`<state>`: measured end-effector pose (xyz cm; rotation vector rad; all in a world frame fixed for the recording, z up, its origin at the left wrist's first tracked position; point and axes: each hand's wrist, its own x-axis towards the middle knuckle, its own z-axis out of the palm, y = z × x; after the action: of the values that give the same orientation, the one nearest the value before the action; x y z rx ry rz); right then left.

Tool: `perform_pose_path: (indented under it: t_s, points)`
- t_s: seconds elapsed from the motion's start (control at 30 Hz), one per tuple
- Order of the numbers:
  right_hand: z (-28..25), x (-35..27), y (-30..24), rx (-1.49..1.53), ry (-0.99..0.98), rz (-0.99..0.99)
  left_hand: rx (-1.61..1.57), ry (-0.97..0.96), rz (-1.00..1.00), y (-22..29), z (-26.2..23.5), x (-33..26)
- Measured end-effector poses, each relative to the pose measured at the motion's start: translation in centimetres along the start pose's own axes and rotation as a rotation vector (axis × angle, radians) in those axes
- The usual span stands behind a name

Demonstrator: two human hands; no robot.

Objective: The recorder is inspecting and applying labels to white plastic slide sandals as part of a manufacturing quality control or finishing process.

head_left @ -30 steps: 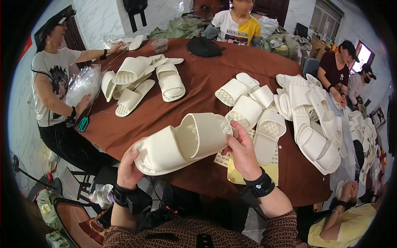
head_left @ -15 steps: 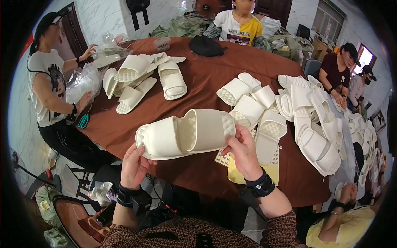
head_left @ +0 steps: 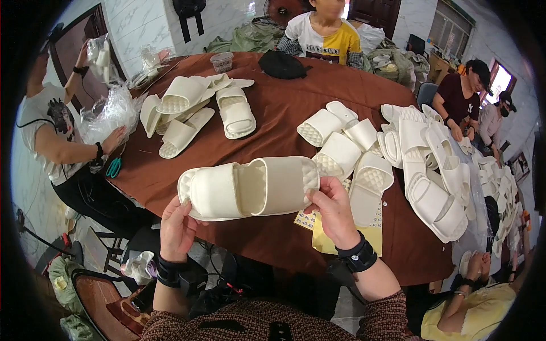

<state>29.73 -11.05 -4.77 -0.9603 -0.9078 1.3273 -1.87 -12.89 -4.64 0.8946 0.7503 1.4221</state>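
Two bare hands hold one cream-white slide sandal level above the near edge of the round brown table, its sole turned up and lengthwise across the view. The left hand cups the rounded end from below, fingers curled under the rim and thumb on the edge; the right hand is closed on the opposite end, thumb on top and fingers beneath. The sandal appears to be moulded foam: likely light, slightly springy, matte rather than slippery, and in no way fragile, so a grip at the two ends, or across the broad strap in the middle, should serve without crushing it. Beneath the right hand lie yellow paper sheets on the table, and just beyond them a cluster of like sandals; a second heap sits at the far left, a long row at the right. A co-worker at the left handles clear plastic bags, with green-handled scissors near the table edge. Compared with the picture a second earlier, the sandal has swung from a tilt, left end low, to nearly horizontal, and it sits a little nearer the person's right; the co-worker's arm, then stretched over the table, is now raised with a bag.
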Motion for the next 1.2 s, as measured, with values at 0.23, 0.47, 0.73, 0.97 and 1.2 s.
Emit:
perform_pose_path:
  t_s: [0.23, 0.47, 0.73, 0.97, 1.2]
  points:
    - [-0.5, 0.2, 0.3, -0.039, -0.011, 0.001, 0.026, 0.046, 0.011, 0.4, 0.1, 0.0]
    - [-0.3, 0.2, 0.2, 0.040, -0.008, 0.016, 0.042, 0.062, 0.017, 0.5, 0.1, 0.0]
    - [-0.2, 0.2, -0.1, 0.053, -0.049, 0.027, 0.065, 0.053, -0.001, 0.4, -0.1, -0.4]
    - [-0.3, 0.1, 0.0, 0.006, -0.128, 0.071, 0.065, 0.058, -0.015, 0.5, 0.1, -0.6]
    - [-0.3, 0.1, 0.0, 0.183, -0.079, 0.036, 0.090, 0.093, 0.003, 1.0, -1.0, 0.1]
